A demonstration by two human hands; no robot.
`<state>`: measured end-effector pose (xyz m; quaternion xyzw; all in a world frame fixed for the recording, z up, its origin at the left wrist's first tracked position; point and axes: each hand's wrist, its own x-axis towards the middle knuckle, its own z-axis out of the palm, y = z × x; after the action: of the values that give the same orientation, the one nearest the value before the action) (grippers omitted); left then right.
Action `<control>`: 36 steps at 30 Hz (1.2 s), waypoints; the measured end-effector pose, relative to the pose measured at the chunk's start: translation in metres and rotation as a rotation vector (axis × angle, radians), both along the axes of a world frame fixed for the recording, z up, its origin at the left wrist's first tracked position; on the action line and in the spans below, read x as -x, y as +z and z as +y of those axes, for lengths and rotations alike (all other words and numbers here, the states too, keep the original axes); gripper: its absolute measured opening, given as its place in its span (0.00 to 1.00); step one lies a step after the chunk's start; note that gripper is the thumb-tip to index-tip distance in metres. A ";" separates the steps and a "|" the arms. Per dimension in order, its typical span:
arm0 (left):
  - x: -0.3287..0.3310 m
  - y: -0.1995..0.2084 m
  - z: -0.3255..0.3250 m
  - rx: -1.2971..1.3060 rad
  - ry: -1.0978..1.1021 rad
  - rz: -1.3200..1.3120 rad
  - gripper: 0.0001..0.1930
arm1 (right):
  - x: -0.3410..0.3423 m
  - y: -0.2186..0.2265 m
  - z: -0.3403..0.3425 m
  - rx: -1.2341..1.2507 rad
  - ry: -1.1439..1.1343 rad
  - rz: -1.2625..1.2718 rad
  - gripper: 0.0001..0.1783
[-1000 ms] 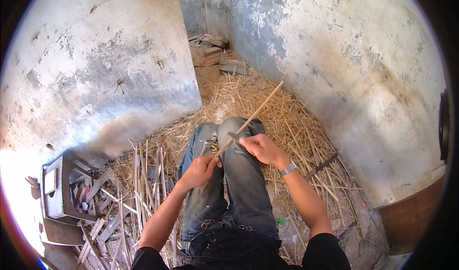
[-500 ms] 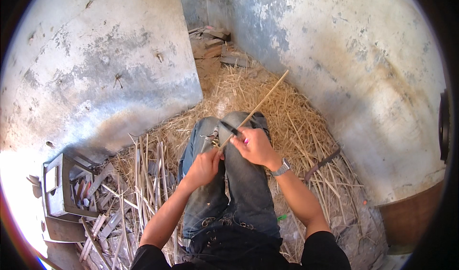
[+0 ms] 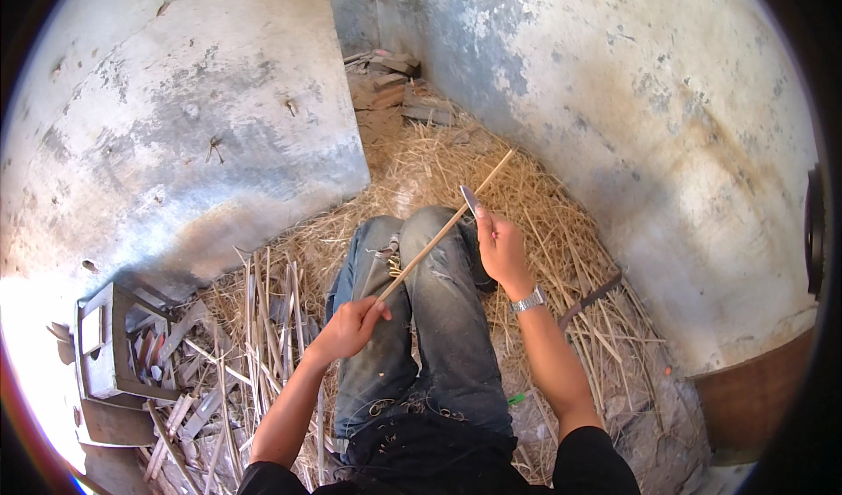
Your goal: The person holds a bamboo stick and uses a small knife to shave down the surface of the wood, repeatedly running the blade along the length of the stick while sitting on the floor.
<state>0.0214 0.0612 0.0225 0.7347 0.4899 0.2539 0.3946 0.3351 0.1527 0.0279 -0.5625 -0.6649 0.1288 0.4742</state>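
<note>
- Two hands sit out in front of you above your jeans (image 3: 456, 337), with the fingers of each curled inward, not spread.
- Your left hand (image 3: 355, 327) pinches the near end of a slim pale stick (image 3: 421, 258) between thumb and fingers, over your left thigh.
- The stick slants away to the right across your knees; its far end reaches past them over the straw (image 3: 561, 241), well apart from the right wall (image 3: 640, 135).
- Your right hand (image 3: 503, 248) has its fingers closed around a small knife (image 3: 471, 200); the blade crosses the stick's line beyond your knees, but whether its edge touches, you cannot tell.
- Beside your right forearm lies a dark curved strip (image 3: 603, 291).
- Left of you, long thin strips (image 3: 272, 320) lie near your forearm, a wooden frame (image 3: 107, 355) farther out.
</note>
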 end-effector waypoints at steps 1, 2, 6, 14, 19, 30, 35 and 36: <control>0.006 -0.007 -0.008 -0.024 0.007 0.008 0.17 | -0.001 0.001 0.003 0.004 -0.026 -0.064 0.30; 0.012 -0.012 -0.017 -0.047 0.024 0.022 0.15 | -0.004 0.003 0.007 0.039 -0.043 -0.123 0.30; 0.039 -0.005 -0.036 -0.112 0.063 0.135 0.11 | -0.021 0.018 0.037 0.082 -0.081 -0.276 0.31; 0.044 0.007 -0.028 -0.134 0.049 0.216 0.11 | -0.027 0.019 0.061 0.072 -0.134 -0.243 0.33; 0.018 0.005 -0.010 -0.141 0.032 0.171 0.12 | -0.001 -0.002 0.043 0.111 -0.012 -0.145 0.32; -0.036 0.018 0.050 -0.215 -0.050 0.105 0.14 | 0.024 0.008 -0.009 0.161 0.213 -0.172 0.33; -0.032 0.020 0.047 -0.149 -0.050 0.063 0.14 | 0.010 0.012 -0.006 0.351 0.379 -0.155 0.34; -0.028 0.021 0.045 -0.141 -0.053 0.051 0.14 | 0.007 0.008 -0.002 0.363 0.391 -0.087 0.34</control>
<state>0.0497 0.1064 0.0436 0.7795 0.4614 0.2584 0.3359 0.3281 0.1504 0.0357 -0.5043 -0.7467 0.3107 0.3026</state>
